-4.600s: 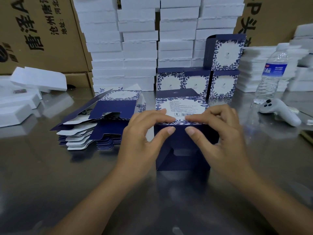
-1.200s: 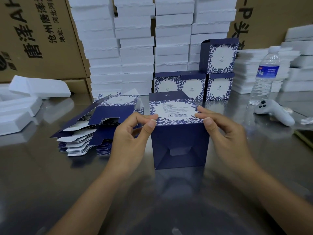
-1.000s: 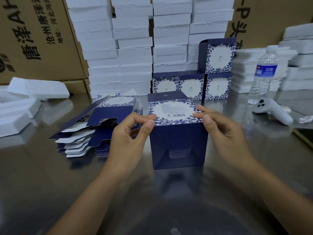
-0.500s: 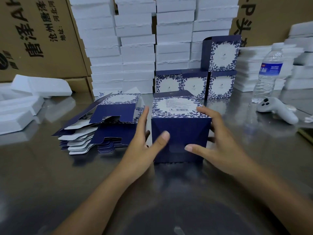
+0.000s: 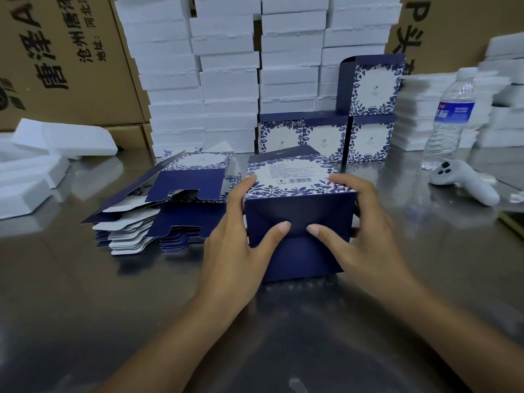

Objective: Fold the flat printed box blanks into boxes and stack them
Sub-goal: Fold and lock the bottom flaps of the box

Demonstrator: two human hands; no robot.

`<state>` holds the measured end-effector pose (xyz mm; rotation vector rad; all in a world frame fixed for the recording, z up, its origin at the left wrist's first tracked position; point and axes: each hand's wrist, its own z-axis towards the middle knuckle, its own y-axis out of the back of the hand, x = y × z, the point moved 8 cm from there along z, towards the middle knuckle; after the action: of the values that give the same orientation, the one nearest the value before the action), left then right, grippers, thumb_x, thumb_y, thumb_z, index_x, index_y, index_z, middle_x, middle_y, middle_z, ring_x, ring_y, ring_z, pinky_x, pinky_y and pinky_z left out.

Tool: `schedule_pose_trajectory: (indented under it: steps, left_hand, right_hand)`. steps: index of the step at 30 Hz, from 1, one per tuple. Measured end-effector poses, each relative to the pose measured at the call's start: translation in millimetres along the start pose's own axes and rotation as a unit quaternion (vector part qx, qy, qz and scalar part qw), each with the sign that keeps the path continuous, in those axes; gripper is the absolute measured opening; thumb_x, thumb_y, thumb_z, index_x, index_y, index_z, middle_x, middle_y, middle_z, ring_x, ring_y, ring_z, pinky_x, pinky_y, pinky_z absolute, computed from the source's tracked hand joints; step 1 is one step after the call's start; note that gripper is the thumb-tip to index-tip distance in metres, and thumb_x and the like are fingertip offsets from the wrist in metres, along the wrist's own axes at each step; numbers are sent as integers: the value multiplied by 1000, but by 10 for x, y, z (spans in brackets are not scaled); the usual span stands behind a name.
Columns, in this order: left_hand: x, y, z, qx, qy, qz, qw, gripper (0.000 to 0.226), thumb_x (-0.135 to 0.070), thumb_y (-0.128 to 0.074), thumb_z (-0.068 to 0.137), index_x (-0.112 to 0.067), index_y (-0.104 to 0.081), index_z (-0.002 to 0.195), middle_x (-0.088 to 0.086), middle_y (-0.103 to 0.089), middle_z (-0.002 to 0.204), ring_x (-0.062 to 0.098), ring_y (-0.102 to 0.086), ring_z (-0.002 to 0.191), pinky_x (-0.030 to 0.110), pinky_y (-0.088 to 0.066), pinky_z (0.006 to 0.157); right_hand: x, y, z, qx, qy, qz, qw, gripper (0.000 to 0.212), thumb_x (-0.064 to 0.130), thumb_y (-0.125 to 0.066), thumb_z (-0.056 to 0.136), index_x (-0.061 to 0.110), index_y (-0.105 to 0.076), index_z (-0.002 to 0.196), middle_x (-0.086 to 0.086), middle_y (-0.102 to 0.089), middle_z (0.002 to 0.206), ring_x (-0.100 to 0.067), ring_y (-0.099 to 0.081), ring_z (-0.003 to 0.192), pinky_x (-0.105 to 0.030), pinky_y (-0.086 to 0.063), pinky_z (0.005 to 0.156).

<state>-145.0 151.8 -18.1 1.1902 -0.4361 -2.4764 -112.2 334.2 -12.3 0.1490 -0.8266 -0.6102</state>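
A navy box [image 5: 299, 258] with a blue-and-white floral barcode panel on top lies on its side on the steel table [image 5: 85, 307], right in front of me. My left hand [image 5: 241, 245] grips its left side and my right hand [image 5: 368, 245] grips its right side. Both thumbs press the folded navy flaps on the near face. A pile of flat printed blanks [image 5: 158, 219] lies just left of my left hand. Three folded boxes [image 5: 326, 137] stand in a row behind, and one more box [image 5: 371, 86] sits on the rightmost.
Tall stacks of white foam trays [image 5: 226, 80] line the back, with brown cartons [image 5: 56, 52] behind them. Loose foam trays [image 5: 42, 157] lie at the far left. A water bottle [image 5: 450, 120] and a white controller [image 5: 465, 182] sit at the right.
Both hands dropped from pinching the box's top edge to its sides. The thumbs moved onto the near face, and the opening there is now closed by the flaps.
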Motion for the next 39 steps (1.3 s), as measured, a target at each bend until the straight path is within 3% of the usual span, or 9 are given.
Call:
schedule_pose_trajectory:
  steps: [6,10,12,18,25,30,33,36,39]
  left_hand:
    - [-26,16,34,24,-12,-11,1000,72,-68,-55,69,-71,-14,128,-20,-61,116,2,-60,99,11,-47,77]
    - [-34,14,59,63,-13,-33,997,74,-75,-44,68,-70,-8,132,-12,-58,131,12,-59,112,32,-52,89]
    - [-14,43,65,42,-16,-20,999,71,-75,-42,69,-67,-13,134,-2,-64,106,11,-60,93,11,-45,68]
    - [23,103,52,-24,-23,36,999,61,-75,-38,73,-50,-31,129,-15,-49,55,-2,-49,58,11,-34,52]
    - [-47,194,25,-83,-22,56,995,49,-71,-50,74,-50,-43,117,-18,-48,60,-8,-51,67,3,-36,63]
    - [-79,182,29,-61,-11,40,997,52,-77,-48,71,-55,-39,117,-34,-54,83,-7,-52,70,12,-34,57]
    - [-80,144,42,-26,-13,37,999,59,-82,-39,72,-57,-35,125,-22,-58,82,2,-52,69,20,-36,59]
    - [-49,166,41,-25,-10,29,999,56,-78,-25,79,-57,-32,130,-20,-51,67,-2,-52,67,14,-30,55]
    - [-18,168,41,-26,-4,-1,1000,57,-77,-16,82,-54,-35,130,-16,-56,73,2,-54,72,14,-31,59]
  right_hand:
    - [32,-22,-12,19,-34,56,998,63,40,-72,78,55,-35,127,20,-53,129,-12,-55,115,-44,-54,85]
    - [54,19,7,10,-51,99,994,62,61,-54,74,54,-34,132,24,-56,122,-3,-55,115,-36,-59,77]
    - [69,29,9,11,-50,101,994,62,59,-57,72,54,-36,131,26,-55,121,0,-54,114,-33,-59,76]
    - [126,13,-11,12,-5,27,1000,76,23,-78,75,52,-34,130,29,-48,126,3,-53,110,-9,-48,74]
    - [154,46,-10,-22,16,22,999,74,17,-77,76,57,-35,121,28,-49,125,4,-55,104,-8,-47,69]
    - [112,27,-11,-12,-6,42,999,67,32,-74,77,57,-34,125,31,-53,119,3,-56,106,-9,-48,71]
    - [94,49,0,-22,-21,72,997,46,52,-58,85,53,-40,128,27,-59,111,1,-60,98,-10,-50,72]
    - [101,110,21,-51,1,77,996,35,47,-35,95,43,-49,126,22,-62,113,-3,-60,100,-20,-48,86]
    - [103,116,39,-55,4,92,994,34,41,-36,95,38,-50,126,26,-59,123,1,-55,114,-23,-46,92]
